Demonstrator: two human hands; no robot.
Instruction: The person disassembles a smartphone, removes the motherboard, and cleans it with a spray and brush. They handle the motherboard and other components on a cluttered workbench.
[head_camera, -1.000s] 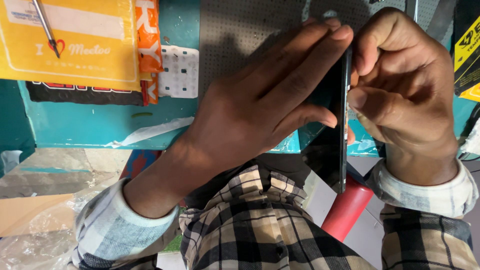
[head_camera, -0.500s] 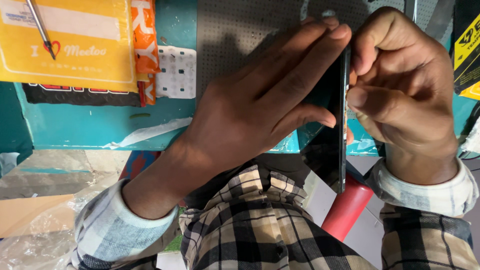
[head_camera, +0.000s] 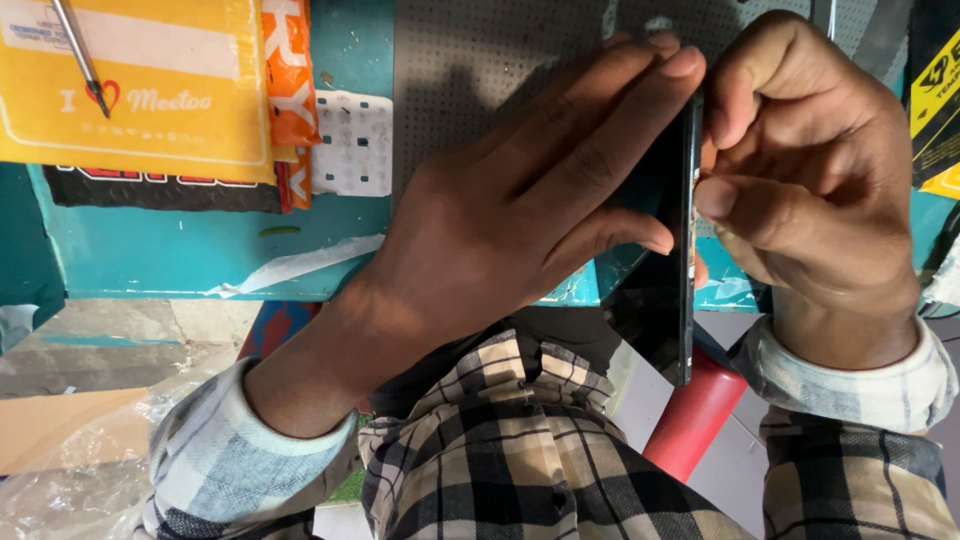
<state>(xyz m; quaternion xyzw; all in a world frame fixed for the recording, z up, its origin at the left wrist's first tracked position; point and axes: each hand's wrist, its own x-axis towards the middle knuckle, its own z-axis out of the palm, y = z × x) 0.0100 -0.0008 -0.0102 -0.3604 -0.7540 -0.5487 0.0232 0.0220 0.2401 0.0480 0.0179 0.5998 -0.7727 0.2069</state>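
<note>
Fingers of the left hand (head_camera: 500, 230) and right hand (head_camera: 800, 190) are pinching a thin black glassy phone (head_camera: 672, 290) by its edges; it looks slippery and breakable.

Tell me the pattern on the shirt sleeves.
Plaid: the sleeves are checked in black, cream and grey, with pale blue-grey cuffs; head view.

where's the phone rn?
Head view, right of centre: the phone stands edge-on between the left hand and the right hand, above the red stool.
</note>
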